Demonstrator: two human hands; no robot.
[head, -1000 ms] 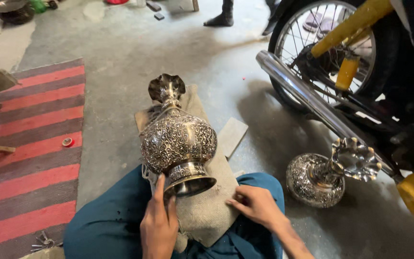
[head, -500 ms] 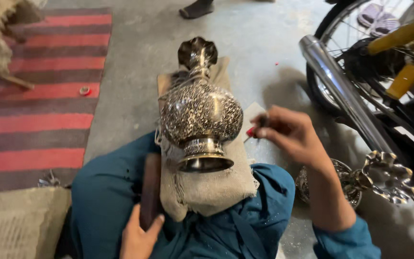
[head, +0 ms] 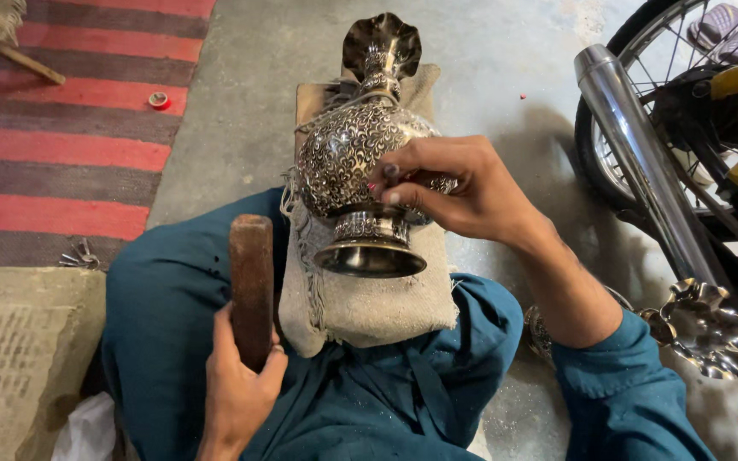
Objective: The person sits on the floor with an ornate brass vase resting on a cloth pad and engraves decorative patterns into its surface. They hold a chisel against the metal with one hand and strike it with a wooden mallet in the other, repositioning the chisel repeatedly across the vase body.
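Observation:
An engraved silver vase (head: 348, 154) lies on its side on a burlap-covered block (head: 369, 299) between my knees, its fluted mouth pointing away from me. My right hand (head: 454, 183) rests on the vase's belly, fingertips pinched around a small thin tool with a red tip that is mostly hidden. My left hand (head: 237, 384) grips a brown wooden mallet (head: 252, 286) upright over my left thigh, just left of the vase's foot.
A motorbike's rear wheel and chrome exhaust pipe (head: 642, 162) stand close on the right. Another silver piece with a scalloped rim (head: 706, 324) lies beside my right arm. A red striped rug (head: 61, 128) covers the floor at left, with a small red cap (head: 159, 100) on it.
My right hand has come back from the right side onto the vase's belly. My left hand has raised the mallet upright beside the vase. The view has moved closer.

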